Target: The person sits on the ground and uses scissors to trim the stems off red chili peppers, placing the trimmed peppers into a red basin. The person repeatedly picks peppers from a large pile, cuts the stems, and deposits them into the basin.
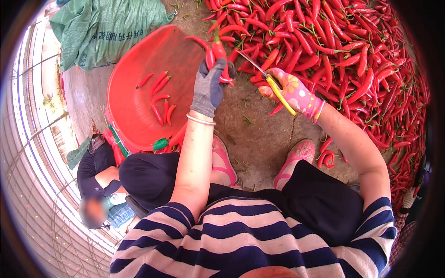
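Note:
My left hand (209,87), in a grey knit glove with darker fingers, is closed around several red chili peppers (218,50) near the right rim of a red plastic basin (120,74). In the basin lie several loose red chilies (162,83). To the right, my right hand (292,91), in a pink patterned glove, holds scissors (281,95) with yellow handles. Their blades point up and left towards the chilies in my left hand without touching them. Whether the blades are parted cannot be told.
A large heap of red chilies (313,38) spreads over the floor from the top to the right. A green woven sack (104,27) lies beyond the basin. Another person (100,173) sits at the left. Green stem bits (247,120) lie on the concrete between my feet and the heap.

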A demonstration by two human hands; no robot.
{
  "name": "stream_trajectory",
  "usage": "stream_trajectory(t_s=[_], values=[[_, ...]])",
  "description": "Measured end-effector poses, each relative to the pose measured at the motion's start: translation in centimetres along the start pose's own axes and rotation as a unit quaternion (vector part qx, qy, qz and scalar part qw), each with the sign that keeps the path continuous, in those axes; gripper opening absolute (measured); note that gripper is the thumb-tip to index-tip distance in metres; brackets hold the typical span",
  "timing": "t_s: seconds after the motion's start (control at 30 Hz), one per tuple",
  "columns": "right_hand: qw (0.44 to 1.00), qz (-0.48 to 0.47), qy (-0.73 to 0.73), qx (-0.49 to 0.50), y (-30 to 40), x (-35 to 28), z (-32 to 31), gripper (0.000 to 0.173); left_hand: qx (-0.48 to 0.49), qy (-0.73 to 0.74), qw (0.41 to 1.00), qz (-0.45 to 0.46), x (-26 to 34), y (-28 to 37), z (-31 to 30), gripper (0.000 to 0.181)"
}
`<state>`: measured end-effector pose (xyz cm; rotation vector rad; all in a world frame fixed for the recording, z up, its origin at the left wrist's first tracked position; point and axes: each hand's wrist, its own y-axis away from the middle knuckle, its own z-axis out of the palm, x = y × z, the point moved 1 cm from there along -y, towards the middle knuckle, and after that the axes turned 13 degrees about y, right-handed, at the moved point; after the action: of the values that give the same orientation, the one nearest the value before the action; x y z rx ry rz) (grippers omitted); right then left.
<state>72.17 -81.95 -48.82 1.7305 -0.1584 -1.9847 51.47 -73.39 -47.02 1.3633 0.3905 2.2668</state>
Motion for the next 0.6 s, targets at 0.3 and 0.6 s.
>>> stream_trajectory(t_s=[0.3, 0.6], values=[[0.999, -0.008, 0.042, -0.01, -2.3, 1.5, 0.1, 0.032, 0.032, -0.302, 0.952, 0.031, -0.2, 1.3, -0.3, 0.042], [0.997, 0.067, 0.032, 0.015, -1.3, 2.8, -0.1, 0.026, 0.004, -0.701, 0.676, 0.227, 6.7, -13.1, -10.0, 0.043]])
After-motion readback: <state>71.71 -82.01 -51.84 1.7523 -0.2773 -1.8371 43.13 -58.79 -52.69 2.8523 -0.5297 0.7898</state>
